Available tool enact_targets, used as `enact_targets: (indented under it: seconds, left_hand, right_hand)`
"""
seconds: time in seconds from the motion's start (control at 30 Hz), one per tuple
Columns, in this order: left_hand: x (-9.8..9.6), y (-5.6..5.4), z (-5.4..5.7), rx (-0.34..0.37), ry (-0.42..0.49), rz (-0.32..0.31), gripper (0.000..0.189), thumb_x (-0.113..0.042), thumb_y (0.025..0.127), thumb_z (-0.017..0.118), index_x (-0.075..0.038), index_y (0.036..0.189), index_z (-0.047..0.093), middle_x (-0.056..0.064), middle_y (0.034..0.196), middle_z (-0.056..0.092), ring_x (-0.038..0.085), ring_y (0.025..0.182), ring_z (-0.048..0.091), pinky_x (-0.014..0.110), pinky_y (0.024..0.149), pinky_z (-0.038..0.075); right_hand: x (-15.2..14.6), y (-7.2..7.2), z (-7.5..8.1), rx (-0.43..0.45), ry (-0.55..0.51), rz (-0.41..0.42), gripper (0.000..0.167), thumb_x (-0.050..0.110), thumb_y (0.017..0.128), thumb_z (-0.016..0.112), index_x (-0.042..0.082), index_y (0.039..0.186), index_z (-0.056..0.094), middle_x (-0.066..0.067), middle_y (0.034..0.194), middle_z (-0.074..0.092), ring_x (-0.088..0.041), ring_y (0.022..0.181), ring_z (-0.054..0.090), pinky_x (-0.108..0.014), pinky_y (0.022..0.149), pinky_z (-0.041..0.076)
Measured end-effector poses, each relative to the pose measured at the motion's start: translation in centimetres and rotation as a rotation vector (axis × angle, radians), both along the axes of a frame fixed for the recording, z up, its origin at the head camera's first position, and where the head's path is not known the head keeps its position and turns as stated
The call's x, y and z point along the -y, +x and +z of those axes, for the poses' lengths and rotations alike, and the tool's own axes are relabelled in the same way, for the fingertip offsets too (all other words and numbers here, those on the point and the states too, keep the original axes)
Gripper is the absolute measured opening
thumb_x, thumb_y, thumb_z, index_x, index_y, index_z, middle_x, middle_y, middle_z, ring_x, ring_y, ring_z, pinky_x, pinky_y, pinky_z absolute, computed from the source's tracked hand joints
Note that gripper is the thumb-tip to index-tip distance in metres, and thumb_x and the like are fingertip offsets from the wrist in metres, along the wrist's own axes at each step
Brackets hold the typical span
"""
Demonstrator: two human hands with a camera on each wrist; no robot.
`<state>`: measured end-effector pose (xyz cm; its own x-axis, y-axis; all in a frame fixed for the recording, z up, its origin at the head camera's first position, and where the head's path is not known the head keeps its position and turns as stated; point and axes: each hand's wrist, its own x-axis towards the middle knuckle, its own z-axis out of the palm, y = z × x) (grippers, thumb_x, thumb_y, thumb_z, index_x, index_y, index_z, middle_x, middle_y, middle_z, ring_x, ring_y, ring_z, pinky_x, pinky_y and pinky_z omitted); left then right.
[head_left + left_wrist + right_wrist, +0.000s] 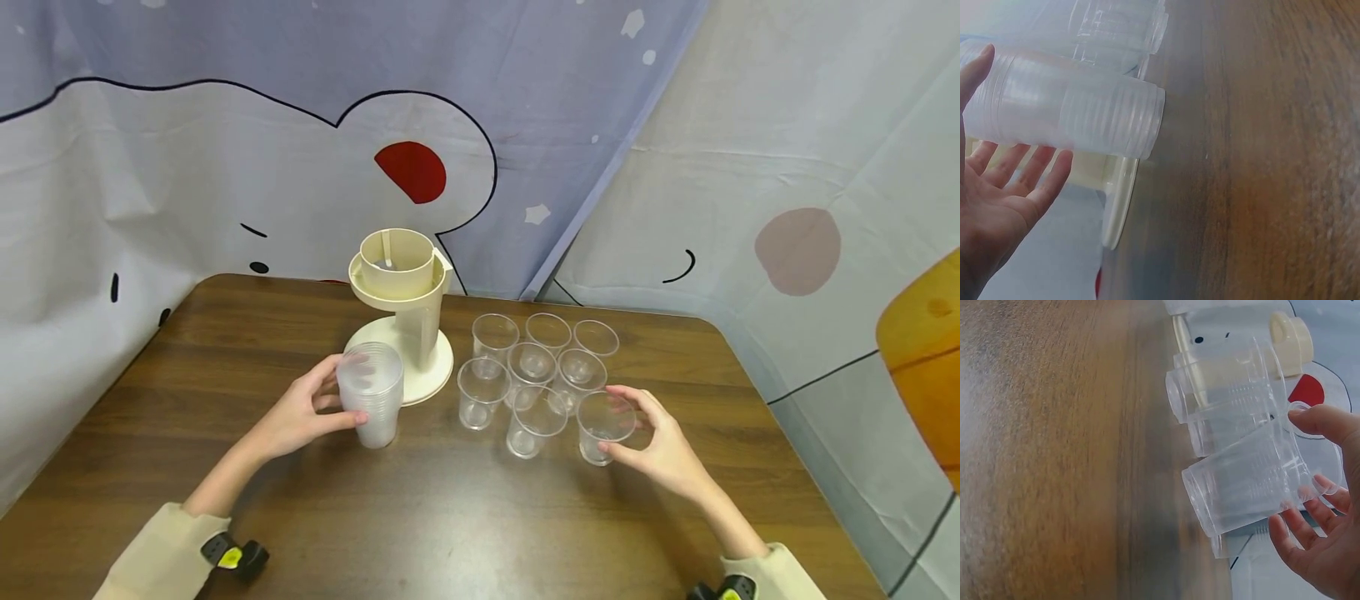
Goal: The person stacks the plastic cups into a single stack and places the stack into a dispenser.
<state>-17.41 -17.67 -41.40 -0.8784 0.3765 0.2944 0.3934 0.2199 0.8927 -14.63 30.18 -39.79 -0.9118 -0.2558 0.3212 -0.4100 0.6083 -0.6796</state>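
My left hand [303, 412] grips a stack of nested clear plastic cups [378, 408], thumb on the near side and fingers behind. In the left wrist view the stack [1072, 106] shows many close rims, with the fingertips along its side. At the front right of a group of single cups, my right hand [660, 446] holds a clear plastic cup [600, 429] near its rim. The right wrist view has the thumb at that cup's [1241, 481] rim and the fingertips on its opposite side. Several more clear cups [536, 421] stand upright close beside it in rows.
A cream-coloured stand [420, 333] with a ring-shaped holder and round base is just behind the stack. The brown wooden table [450, 533] reaches back to a printed curtain [300, 183]. An orange patterned shape [930, 350] is at the far right.
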Motion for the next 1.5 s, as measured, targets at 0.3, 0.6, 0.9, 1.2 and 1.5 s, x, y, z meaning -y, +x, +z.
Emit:
enact_targets:
  seconds: [0.3,0.6,0.9,1.2,1.5]
  left_hand:
    - [-0.2,0.0,-0.2,0.004,0.006,-0.001,0.063,-0.006,0.078,0.078,-0.008,0.132,0.046,-0.011,0.123,0.054,0.000,0.107,0.059,0.025,0.084,0.056]
    - [-0.2,0.0,-0.1,-0.002,0.003,0.007,0.064,-0.005,0.078,0.078,-0.007,0.133,0.046,-0.012,0.124,0.052,-0.002,0.107,0.057,0.025,0.085,0.056]
    - [-0.3,0.1,0.0,-0.006,0.005,0.006,0.063,-0.005,0.078,0.078,-0.006,0.132,0.045,-0.012,0.120,0.053,-0.002,0.107,0.058,0.026,0.084,0.056]
    - [-0.4,0.0,0.0,-0.002,0.008,-0.005,0.063,-0.005,0.078,0.078,-0.007,0.132,0.045,-0.009,0.120,0.053,-0.001,0.107,0.058,0.026,0.084,0.056]
    - [-0.4,0.1,0.0,0.004,0.003,-0.010,0.064,-0.006,0.080,0.077,-0.007,0.134,0.043,-0.006,0.123,0.052,0.000,0.108,0.058,0.027,0.085,0.056]
  right_hand:
    - [-0.1,0.7,1.0,-0.048,0.004,-0.013,0.070,0.003,0.069,0.083,0.005,0.131,0.052,-0.009,0.118,0.057,-0.002,0.110,0.050,-0.016,0.083,0.044]
    - [1.0,1.1,1.9,-0.103,0.010,-0.003,0.072,0.001,0.067,0.084,0.008,0.131,0.053,0.002,0.115,0.055,-0.006,0.108,0.051,-0.015,0.082,0.043]
    - [2.0,1.5,3.4,-0.144,0.031,-0.013,0.075,-0.001,0.063,0.085,0.006,0.130,0.054,0.000,0.114,0.055,-0.006,0.106,0.051,-0.013,0.081,0.042]
    - [2.6,1.6,4.1,-0.158,0.040,-0.011,0.076,-0.005,0.061,0.083,0.010,0.130,0.054,-0.007,0.113,0.055,-0.007,0.105,0.050,-0.013,0.081,0.043]
    - [2.9,1.4,4.9,-0.171,0.025,0.001,0.075,-0.006,0.061,0.082,0.008,0.130,0.054,-0.007,0.113,0.055,-0.006,0.105,0.051,-0.013,0.081,0.043]
